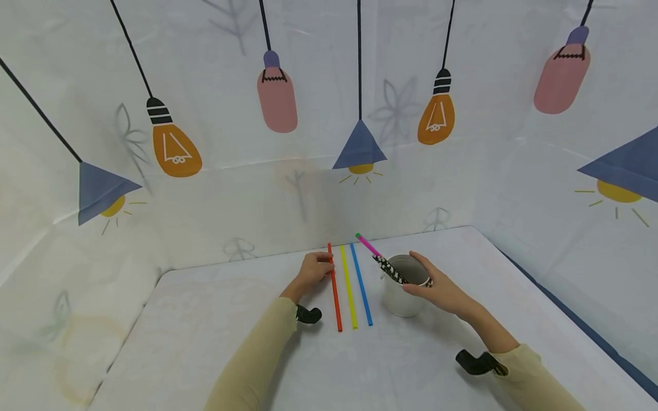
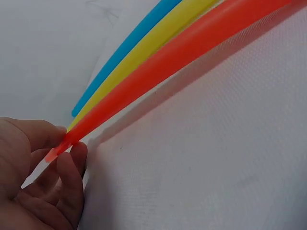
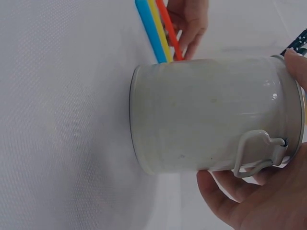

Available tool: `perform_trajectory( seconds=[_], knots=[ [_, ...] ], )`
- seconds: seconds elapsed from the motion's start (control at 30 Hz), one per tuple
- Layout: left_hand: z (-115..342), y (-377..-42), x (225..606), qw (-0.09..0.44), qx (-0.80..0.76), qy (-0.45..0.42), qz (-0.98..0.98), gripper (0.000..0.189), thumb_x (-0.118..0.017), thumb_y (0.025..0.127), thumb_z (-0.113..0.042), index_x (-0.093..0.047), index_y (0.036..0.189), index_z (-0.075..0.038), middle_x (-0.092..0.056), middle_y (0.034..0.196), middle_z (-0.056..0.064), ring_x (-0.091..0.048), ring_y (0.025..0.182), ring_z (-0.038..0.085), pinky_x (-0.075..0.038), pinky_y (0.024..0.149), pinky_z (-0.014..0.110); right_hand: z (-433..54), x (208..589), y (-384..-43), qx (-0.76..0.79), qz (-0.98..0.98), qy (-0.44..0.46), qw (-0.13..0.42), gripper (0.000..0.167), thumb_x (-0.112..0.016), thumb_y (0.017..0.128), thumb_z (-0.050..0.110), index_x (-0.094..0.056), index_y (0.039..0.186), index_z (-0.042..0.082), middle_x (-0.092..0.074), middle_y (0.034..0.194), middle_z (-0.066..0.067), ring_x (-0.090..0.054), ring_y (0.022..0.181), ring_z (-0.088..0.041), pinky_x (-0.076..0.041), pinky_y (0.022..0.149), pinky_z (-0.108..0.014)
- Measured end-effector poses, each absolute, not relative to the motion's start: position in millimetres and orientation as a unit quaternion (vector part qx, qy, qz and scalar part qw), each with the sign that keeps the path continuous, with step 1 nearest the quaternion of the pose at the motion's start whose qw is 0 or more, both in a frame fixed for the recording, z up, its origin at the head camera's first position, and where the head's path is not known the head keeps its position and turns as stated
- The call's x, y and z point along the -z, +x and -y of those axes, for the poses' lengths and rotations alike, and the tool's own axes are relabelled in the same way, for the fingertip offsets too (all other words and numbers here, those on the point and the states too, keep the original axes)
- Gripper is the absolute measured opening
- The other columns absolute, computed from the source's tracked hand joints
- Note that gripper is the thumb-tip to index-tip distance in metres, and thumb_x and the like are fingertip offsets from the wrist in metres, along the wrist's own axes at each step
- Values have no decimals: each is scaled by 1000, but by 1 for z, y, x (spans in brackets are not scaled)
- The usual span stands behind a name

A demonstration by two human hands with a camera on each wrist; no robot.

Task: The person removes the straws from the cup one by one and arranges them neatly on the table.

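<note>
Sleeves: two, pale yellow; we see the left (image 1: pixel 252 354) on the near left of the pot (image 1: pixel 403 299), the right (image 1: pixel 547 379) on its near right.
Black wrist pieces: one at the left cuff (image 1: pixel 309 315), one at the right (image 1: pixel 478 363), both nearer us than the pot.
Straws: three, side by side left of the pot; red (image 1: pixel 336 297) outermost, yellow (image 1: pixel 348 285) between, blue (image 1: pixel 361 285) closest to it.
Pot: white, upright, with a wire loop (image 3: pixel 241 151) on its side.
Right hand (image 1: pixel 442 288): from the pot's right, thumb and fingers spread around its upper part, gripping it near the rim.
Patterned piece (image 1: pixel 390 269): black and white, slanting into the pot's mouth.
Left hand (image 1: pixel 315 269): left of the pot, fingers bent, pinching the red straw towards its far end.
Pink stick (image 1: pixel 368 245): green-tipped, projecting beyond the pot's far left rim; we cannot tell whether it joins the patterned piece.
Wall (image 1: pixel 319 200): behind the pot, printed with hanging lamps.
</note>
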State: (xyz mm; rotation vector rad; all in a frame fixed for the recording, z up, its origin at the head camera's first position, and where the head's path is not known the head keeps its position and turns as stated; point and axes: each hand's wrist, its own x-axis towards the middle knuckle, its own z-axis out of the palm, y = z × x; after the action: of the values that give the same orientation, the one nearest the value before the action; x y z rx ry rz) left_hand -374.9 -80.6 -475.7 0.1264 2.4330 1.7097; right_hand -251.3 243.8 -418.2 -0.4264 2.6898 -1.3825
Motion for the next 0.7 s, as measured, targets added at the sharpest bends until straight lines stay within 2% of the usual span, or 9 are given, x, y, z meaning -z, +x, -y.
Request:
perform_trajectory(
  seconds=[0.33,0.7],
  knots=[
    [81,-377,478,89,-545,31,-833,30,-67,91,-12,-67,120,-5,-65,107,8,-60,78,15,-50,63,25,-245,421,-252,454,-879,-139,44,85,-67,91,42,-14,156,26,-18,158,-15,-21,139,-45,-32,95,-71],
    [77,-379,469,91,-485,36,-869,24,-69,90,-13,-70,112,-3,-66,96,7,-60,69,15,-52,61,25,-243,418,-250,455,-878,-140,41,85,-66,91,43,-14,156,24,-18,158,-15,-21,139,-44,-33,95,-70]
  ],
)
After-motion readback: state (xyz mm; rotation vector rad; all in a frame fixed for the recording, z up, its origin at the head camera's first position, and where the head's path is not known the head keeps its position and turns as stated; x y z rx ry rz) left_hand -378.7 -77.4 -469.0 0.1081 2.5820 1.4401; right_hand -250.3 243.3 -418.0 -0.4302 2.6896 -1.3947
